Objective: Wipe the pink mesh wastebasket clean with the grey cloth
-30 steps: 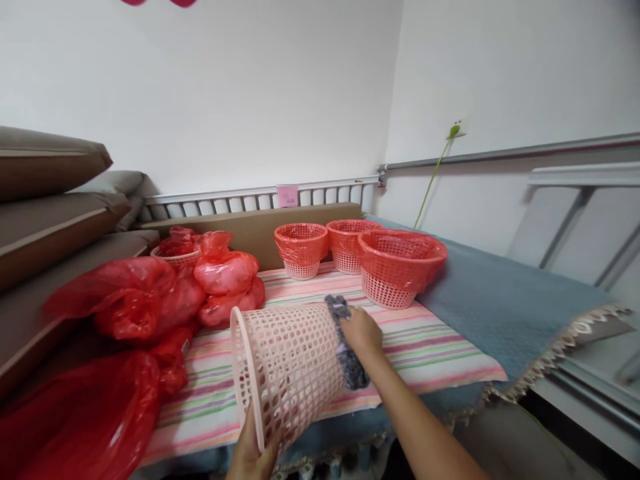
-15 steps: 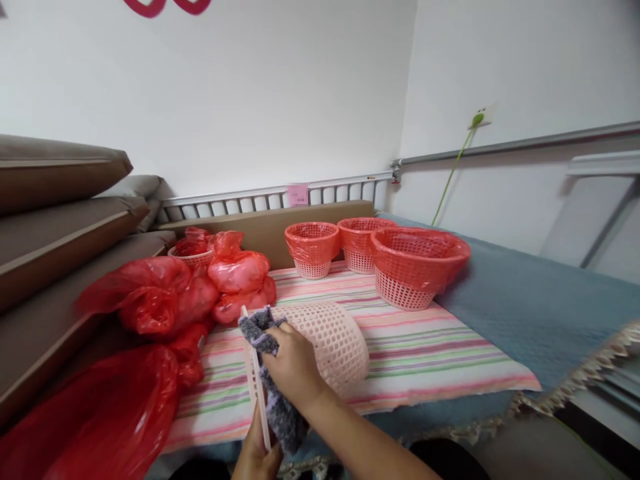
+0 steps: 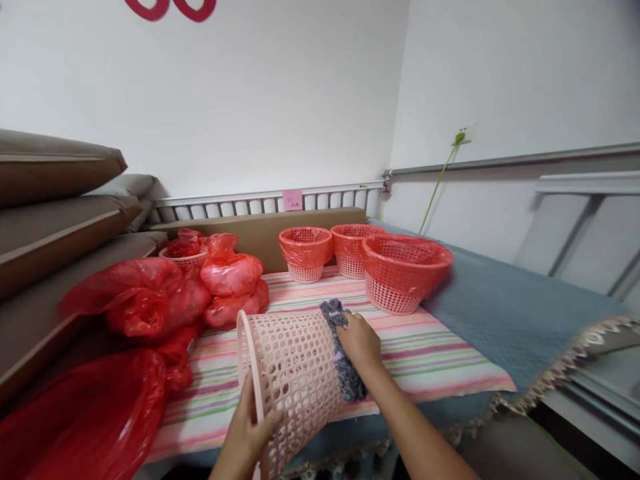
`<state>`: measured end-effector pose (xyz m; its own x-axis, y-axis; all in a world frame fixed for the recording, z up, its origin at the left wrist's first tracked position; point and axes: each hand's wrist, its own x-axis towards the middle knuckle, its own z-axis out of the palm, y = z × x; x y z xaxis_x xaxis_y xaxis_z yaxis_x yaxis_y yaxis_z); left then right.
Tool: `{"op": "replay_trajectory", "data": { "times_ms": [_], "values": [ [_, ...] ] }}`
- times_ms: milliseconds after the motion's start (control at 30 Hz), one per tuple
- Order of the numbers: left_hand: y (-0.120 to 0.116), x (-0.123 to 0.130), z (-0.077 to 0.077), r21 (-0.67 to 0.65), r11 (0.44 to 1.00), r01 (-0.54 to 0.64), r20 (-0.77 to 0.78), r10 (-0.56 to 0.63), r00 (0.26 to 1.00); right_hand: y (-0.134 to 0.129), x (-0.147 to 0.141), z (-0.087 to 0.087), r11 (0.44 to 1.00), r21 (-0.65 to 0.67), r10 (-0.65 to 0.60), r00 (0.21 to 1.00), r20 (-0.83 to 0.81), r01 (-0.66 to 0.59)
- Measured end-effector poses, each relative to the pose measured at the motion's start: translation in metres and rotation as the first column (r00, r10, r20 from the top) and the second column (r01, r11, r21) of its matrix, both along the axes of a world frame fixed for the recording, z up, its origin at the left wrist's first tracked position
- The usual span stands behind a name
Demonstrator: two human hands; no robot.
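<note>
Left hand (image 3: pixel 247 433): closed on the near part of the rim of the pale pink basket (image 3: pixel 300 373), thumb over the outer mesh, fingers at the mouth.
Right hand (image 3: pixel 361 340): pinching the fuzzy grey cloth (image 3: pixel 351 381) between thumb and fingers, pressing it to the basket's wall near the base.
Pale pink basket: lying tilted on its side between the two hands, mouth at the left grip, base end at the right grip.
Fuzzy grey cloth: under the right fingers, draped down the base end, a lilac band across it.
Striped mat (image 3: pixel 435 360): below and around both grips, spread over the blue cover (image 3: pixel 500 293).
Red-lined baskets: three, upright beyond the right grip; a small one (image 3: pixel 305 252), a middle one (image 3: pixel 350 263) and a larger one (image 3: pixel 393 297) nearest the hand.
Red plastic bags (image 3: pixel 233 277): heaped to the left of the left grip, some beyond it, beside the stacked cushions (image 3: pixel 55 220).
Pink note (image 3: pixel 293 200): on the white rail, well beyond both grips; its writing is too small to read.
</note>
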<state>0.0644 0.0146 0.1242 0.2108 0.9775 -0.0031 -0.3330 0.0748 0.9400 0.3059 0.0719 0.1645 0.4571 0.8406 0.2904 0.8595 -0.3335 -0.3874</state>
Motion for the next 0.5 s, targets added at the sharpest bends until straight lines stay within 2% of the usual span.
{"op": "replay_trajectory", "data": {
  "times_ms": [100,167,233,333,400,500],
  "values": [
    [0.010,0.008,0.038,-0.050,0.998,0.049,0.117,-0.043,0.992,-0.003,-0.002,-0.003,1.000,0.019,-0.001,1.000,-0.017,0.001],
    [0.011,0.010,0.047,-0.095,0.992,0.086,0.142,-0.072,0.987,-0.003,0.002,-0.004,1.000,0.032,0.000,0.999,-0.046,0.001],
    [0.007,0.009,0.042,-0.104,0.991,0.085,0.134,-0.071,0.988,-0.003,0.006,-0.005,0.999,0.050,0.001,0.995,-0.095,0.004],
    [0.002,0.006,0.023,-0.048,0.996,0.078,0.079,-0.074,0.994,-0.001,-0.003,0.000,0.992,0.126,0.050,0.978,-0.202,-0.025],
    [0.000,0.005,0.012,0.011,0.993,0.120,0.027,-0.120,0.992,-0.002,-0.027,0.009,0.971,0.222,0.148,0.955,-0.257,-0.091],
    [0.003,0.006,0.001,0.068,0.988,0.139,-0.027,-0.137,0.990,-0.011,-0.083,0.027,0.901,0.345,0.369,0.884,-0.287,-0.264]
  ]
}}
